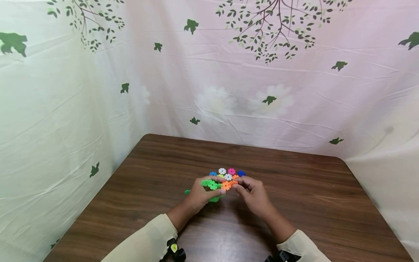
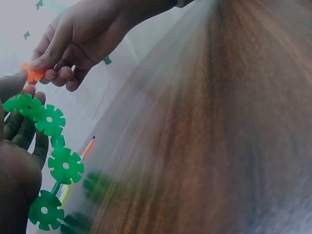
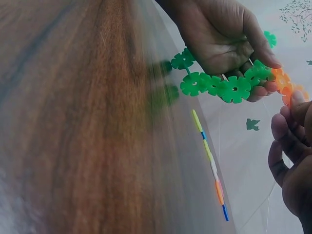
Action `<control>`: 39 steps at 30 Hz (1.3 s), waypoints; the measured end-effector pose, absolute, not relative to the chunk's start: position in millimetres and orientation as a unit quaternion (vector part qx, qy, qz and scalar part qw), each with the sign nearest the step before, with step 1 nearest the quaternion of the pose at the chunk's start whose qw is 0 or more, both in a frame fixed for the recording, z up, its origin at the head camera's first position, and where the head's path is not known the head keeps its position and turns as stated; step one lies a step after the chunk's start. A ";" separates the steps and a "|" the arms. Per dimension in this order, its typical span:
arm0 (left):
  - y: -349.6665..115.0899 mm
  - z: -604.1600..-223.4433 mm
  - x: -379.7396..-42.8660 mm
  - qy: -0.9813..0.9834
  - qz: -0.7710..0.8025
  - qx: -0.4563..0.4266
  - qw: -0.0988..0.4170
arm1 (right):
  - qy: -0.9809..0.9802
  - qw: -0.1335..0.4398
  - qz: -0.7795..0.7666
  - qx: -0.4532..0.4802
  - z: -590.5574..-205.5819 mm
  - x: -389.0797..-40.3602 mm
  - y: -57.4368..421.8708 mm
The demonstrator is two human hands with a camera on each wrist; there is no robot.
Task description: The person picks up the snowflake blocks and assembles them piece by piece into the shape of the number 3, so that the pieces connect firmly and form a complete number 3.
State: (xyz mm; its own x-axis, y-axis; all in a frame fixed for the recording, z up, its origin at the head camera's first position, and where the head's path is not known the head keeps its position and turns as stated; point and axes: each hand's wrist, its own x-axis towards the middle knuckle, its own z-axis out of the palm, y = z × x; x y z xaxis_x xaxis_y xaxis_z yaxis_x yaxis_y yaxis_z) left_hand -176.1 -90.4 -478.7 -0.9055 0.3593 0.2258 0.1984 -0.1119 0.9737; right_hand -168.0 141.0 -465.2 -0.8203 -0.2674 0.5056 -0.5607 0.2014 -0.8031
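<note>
My left hand (image 1: 199, 193) holds a chain of green notched flower-shaped discs (image 1: 212, 185), its thumb and fingertips close to where green meets orange. The chain bends down past the palm; several green discs (image 2: 66, 165) hang there in the left wrist view. At the chain's end sits an orange disc (image 1: 226, 186), touching the green end. My right hand (image 1: 256, 194) pinches a second orange piece (image 3: 295, 92) between thumb and index finger, against the first one. Fingers partly cover the orange pieces, so whether the two are slotted together I cannot tell.
Just beyond the hands, flat discs lie grouped on the brown wooden table (image 1: 311, 203): white (image 1: 222, 171), pink (image 1: 231, 171), dark blue (image 1: 241, 173), lighter blue (image 1: 213, 174) and others. In the right wrist view this group (image 3: 210, 158) appears edge-on. Leaf-patterned cloth (image 1: 229, 109) hangs behind the table.
</note>
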 end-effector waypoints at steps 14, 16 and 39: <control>-93.9 -477.9 -176.8 0.626 0.727 0.271 0.077 | -0.776 0.145 0.562 0.245 -463.3 -171.0 146.1; -94.6 -477.4 -177.2 0.609 0.733 0.292 0.083 | -0.774 0.147 0.565 0.243 -462.9 -171.1 145.9; -96.6 -474.0 -176.2 0.594 0.719 0.350 0.085 | -0.764 0.144 0.601 0.187 -455.4 -164.7 139.0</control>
